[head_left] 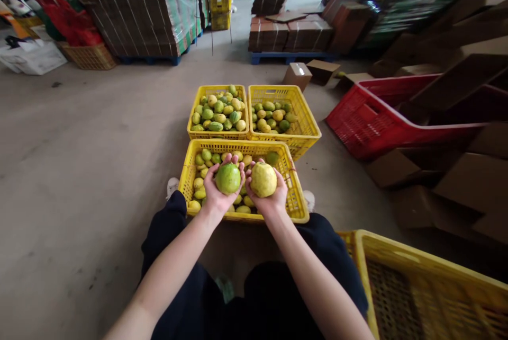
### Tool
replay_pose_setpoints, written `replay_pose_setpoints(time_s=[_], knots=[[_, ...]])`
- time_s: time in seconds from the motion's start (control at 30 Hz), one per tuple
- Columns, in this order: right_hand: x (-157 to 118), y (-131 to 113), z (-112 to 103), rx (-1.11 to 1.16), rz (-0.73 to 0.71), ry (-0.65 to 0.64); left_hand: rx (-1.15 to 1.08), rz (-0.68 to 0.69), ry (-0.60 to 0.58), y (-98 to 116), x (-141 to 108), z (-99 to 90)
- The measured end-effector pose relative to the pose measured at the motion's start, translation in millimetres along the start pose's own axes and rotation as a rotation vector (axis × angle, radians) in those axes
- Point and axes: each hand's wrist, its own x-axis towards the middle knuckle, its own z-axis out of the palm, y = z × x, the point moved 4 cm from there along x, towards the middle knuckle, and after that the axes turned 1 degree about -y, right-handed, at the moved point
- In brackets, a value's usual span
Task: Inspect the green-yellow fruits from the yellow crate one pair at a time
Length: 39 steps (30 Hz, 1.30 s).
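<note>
Cupped under a smooth, round green fruit (227,178), my left hand (217,201) has its fingers curled up around it. Beside it my right hand (274,202) holds a bumpy, pale yellow fruit (263,179) in the same way. The two fruits are side by side with a small gap between them. Both hands are above the near yellow crate (292,181), which stands between my feet. Many green and yellow fruits (199,191) lie in that crate, partly hidden by my hands.
Behind stand a fuller yellow crate (192,97) of fruit and a partly filled yellow crate (307,117). Another yellow crate (363,276) is at my lower right. A red bin (357,117) and cardboard boxes (468,186) crowd the right. Wrapped pallet stacks (130,6) stand farther back.
</note>
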Motion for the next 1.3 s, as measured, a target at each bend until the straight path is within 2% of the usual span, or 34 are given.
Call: replay_pose_setpoints(time_s=[0.43, 0.97, 1.17, 1.3], knots=[[-9.1, 4.9, 5.4, 0.014, 0.047, -0.047, 0.127, 0.077, 0.035, 3.5, 5.4, 0.3], [-5.8, 4.5, 1.7, -0.007, 0.044, -0.048, 0.121, 0.032, -0.006, 3.9, 7.6, -2.1], [-7.0, 4.8, 3.5, -0.045, 0.072, -0.120, 0.146, 0.035, 0.008, 4.8, 3.2, 4.2], [-9.3, 5.1, 6.1, -0.049, 0.082, -0.124, 0.151, 0.013, -0.006, 5.6, 3.7, 3.8]])
